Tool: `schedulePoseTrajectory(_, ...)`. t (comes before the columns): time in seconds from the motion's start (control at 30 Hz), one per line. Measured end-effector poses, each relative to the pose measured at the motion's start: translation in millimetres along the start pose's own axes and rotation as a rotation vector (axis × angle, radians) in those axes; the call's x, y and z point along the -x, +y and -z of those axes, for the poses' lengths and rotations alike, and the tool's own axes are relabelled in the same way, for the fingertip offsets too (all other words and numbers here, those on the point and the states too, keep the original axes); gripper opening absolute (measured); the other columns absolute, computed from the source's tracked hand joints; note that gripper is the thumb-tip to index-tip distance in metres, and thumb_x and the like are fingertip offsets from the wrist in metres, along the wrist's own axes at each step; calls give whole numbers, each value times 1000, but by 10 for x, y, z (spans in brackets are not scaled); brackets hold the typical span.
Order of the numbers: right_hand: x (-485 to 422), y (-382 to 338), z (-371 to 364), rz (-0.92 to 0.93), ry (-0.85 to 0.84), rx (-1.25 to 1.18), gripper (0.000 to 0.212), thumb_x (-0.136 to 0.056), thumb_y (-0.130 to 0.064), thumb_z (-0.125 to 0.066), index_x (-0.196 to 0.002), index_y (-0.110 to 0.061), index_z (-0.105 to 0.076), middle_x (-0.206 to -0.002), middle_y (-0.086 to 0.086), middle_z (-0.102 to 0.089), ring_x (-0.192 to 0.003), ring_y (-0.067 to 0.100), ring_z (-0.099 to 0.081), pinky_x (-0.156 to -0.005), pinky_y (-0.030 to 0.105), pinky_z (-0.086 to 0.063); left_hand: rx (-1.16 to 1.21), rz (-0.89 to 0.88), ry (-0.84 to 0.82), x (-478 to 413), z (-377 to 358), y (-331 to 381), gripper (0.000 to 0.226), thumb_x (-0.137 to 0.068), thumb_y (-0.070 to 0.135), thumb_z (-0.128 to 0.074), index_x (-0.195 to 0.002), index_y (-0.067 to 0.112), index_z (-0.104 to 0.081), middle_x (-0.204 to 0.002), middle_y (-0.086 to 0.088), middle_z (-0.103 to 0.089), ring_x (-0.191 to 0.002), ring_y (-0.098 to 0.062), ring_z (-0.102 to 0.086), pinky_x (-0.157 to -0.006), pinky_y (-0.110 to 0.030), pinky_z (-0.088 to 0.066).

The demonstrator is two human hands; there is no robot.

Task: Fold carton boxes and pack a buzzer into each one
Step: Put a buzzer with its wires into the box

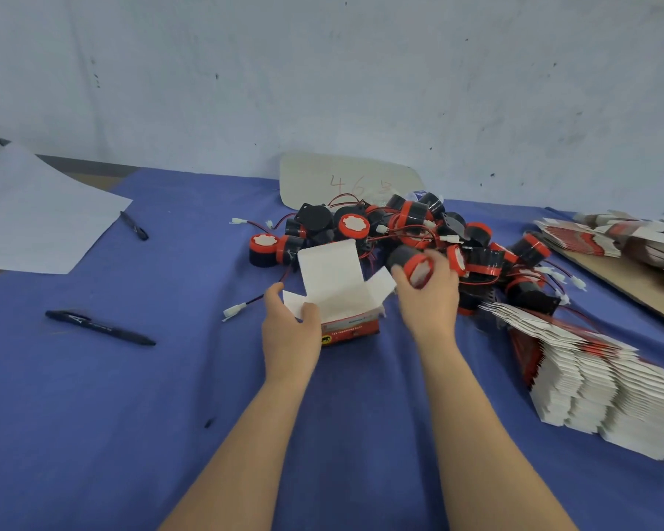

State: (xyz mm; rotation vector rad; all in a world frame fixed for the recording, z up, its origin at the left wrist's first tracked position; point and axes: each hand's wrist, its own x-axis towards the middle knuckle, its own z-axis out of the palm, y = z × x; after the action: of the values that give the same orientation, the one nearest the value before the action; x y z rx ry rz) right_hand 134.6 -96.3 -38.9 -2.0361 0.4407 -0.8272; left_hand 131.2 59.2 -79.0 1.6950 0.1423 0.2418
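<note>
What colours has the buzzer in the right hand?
The buzzer is black with a red rim; head view.

Red-and-white carton box (pixel 338 297) stands open, lid flap up — a black, red-rimmed buzzer (pixel 409 262) gripped in the right hand (pixel 430 300) just beside it.

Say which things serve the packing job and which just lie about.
Job: open red-and-white carton box in left hand; black-and-red round buzzer in right hand; buzzer pile; flat white carton stack.
Idle: two black pens; white paper sheet.
</note>
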Motion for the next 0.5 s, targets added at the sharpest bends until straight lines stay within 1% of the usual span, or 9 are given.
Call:
schedulePoseTrajectory(0.03,3,-130,73,62,47,-82,52,-85,-29,-66,-133,-16,-49,-128,9,-51,-107,15,-49,-90,22,-39,-9,0,-9,-5,-9,-3,47,-96,14,-42,-141,21,-32,-95,3,-56,-74,-11,-53,-49,-22,-38)
schedulePoseTrajectory(0.07,0,-267,150,120,84,-150,51,-85,-32,-66,-131,-16,-51,-124,7,-55,-109,16,-52,-95,27,-41,-19,-2,-20,-4,-15,-1,47,-97,14,-40,-142,21,-30,-104,2,-54,-79,-13,-52,-49,-19,-37)
schedulePoseTrajectory(0.13,10,-528,293,211,115,-200,53,-83,-41,-63,-131,-22,-52,-118,0,-58,-114,19,-53,-99,36,-43,-26,-6,-32,2,-22,5,46,-99,14,-37,-143,22,-28,-111,3,-49,-81,-11,-50,-49,-17,-36)
schedulePoseTrajectory(0.17,30,-639,342,260,112,-170,56,-80,-47,-60,-131,-26,-52,-115,-2,-56,-114,20,-52,-99,34,-43,-23,-6,-30,3,-21,7,45,-99,14,-35,-143,22,-28,-111,3,-49,-78,-10,-50,-49,-18,-36)
schedulePoseTrajectory(0.23,99,-787,366,363,67,-8,58,-77,-52,-59,-132,-34,-53,-108,1,-52,-112,23,-47,-94,26,-36,-2,-4,-26,11,-13,17,43,-100,15,-32,-143,22,-29,-110,2,-52,-75,-6,-50,-49,-18,-35)
schedulePoseTrajectory(0.33,232,-804,194,446,-108,365,61,-79,-53,-62,-136,-37,-48,-115,9,-52,-111,29,-41,-91,31,-32,55,-9,-12,23,-14,38,39,-101,18,-27,-139,22,-33,-89,7,-55,-71,-5,-49,-52,-20,-39)
schedulePoseTrajectory(0.37,283,-763,102,432,-197,500,63,-79,-54,-62,-138,-35,-45,-120,10,-52,-113,31,-41,-92,35,-33,83,-14,-7,25,-16,41,38,-101,19,-27,-138,22,-35,-85,9,-53,-71,-5,-49,-57,-24,-40)
schedulePoseTrajectory(0.43,397,-635,-80,362,-368,668,67,-80,-57,-61,-137,-26,-43,-124,10,-53,-116,32,-44,-93,39,-34,113,-27,-14,30,-16,42,36,-102,22,-26,-137,20,-37,-88,8,-56,-78,-7,-50,-66,-31,-40)
schedulePoseTrajectory(0.5,496,-502,-212,307,-413,646,63,-81,-62,-60,-124,-17,-49,-119,7,-57,-112,29,-50,-91,38,-36,121,-26,-21,28,-7,34,36,-103,22,-27,-138,21,-37,-97,4,-57,-83,-7,-51,-69,-29,-40)
